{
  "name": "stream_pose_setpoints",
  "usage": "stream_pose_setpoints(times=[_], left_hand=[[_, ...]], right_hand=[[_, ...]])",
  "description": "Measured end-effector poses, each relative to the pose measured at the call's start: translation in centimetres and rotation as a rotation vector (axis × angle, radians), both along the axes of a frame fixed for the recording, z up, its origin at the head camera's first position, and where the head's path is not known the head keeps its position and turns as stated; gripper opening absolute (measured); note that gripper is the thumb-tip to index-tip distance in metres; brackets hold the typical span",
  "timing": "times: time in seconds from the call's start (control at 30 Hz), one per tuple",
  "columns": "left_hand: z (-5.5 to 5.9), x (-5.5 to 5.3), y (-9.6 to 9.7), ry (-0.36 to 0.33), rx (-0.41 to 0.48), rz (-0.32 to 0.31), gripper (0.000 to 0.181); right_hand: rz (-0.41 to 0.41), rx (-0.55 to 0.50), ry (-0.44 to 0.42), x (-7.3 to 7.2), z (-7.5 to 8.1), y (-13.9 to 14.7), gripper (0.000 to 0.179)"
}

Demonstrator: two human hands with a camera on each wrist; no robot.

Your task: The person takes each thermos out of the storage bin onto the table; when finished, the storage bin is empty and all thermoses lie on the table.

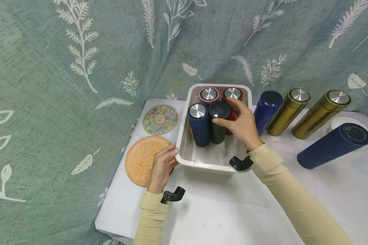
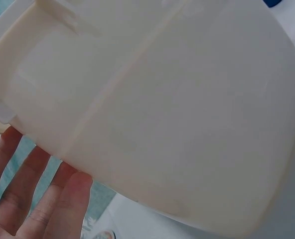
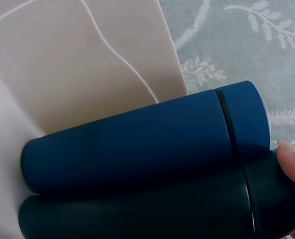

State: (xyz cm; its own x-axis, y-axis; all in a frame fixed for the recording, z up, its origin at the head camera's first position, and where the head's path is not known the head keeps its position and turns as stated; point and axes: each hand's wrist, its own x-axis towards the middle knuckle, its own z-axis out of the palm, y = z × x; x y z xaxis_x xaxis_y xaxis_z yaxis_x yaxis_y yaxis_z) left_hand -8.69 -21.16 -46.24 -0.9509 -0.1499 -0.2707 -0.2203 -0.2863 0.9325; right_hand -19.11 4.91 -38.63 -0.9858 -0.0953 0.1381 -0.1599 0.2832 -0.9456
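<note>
Pinching the black bottle (image 1: 218,132) near its lid with my right hand (image 1: 244,125), I have it inside the bin (image 1: 209,166), just beside a dark blue bottle (image 1: 200,128). My left hand (image 1: 163,164) has its fingers mostly straight, tips against the bin's left side near the front corner. I'd judge this goes best with light pressure there so the bin doesn't slide, the black bottle upright and moved straight along its length, and my knuckles clear of the red bottle (image 1: 233,92) at the bin's back right. On the tabletop (image 1: 208,214), right of the bin, stand a violet-blue bottle (image 1: 266,114) and two gold bottles (image 1: 281,117). My hand and the black bottle hide much of the red one. I can't tell whether the black base bears on the bin's floor; the right wrist view cuts off most of my fingers.
</note>
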Motion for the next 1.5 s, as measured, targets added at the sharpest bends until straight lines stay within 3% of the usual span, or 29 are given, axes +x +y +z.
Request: stream_pose_setpoints(times=[0.23,0.6,0.93,1.3,1.5], left_hand=[[0.0,0.0,-0.1,-0.001,0.006,0.002,0.042],[-0.1,-0.2,0.0,0.010,-0.002,0.006,0.042],[0.1,-0.2,0.2,0.016,0.000,-0.003,0.039],[0.2,-0.2,0.1,0.017,-0.004,-0.002,0.032],[0.1,-0.2,0.0,0.014,-0.001,-0.005,0.035]], right_hand=[[-0.018,0.068,0.003,0.0,0.0,0.0,0.076],[0.083,-0.057,-0.054,-0.1,0.1,0.2,0.079],[0.079,0.106,-0.070,-0.4,-0.3,0.8,0.082],[0.093,0.002,-0.125,-0.3,-0.5,0.8,0.082],[0.092,0.011,-0.125,-0.3,-0.6,0.8,0.082]])
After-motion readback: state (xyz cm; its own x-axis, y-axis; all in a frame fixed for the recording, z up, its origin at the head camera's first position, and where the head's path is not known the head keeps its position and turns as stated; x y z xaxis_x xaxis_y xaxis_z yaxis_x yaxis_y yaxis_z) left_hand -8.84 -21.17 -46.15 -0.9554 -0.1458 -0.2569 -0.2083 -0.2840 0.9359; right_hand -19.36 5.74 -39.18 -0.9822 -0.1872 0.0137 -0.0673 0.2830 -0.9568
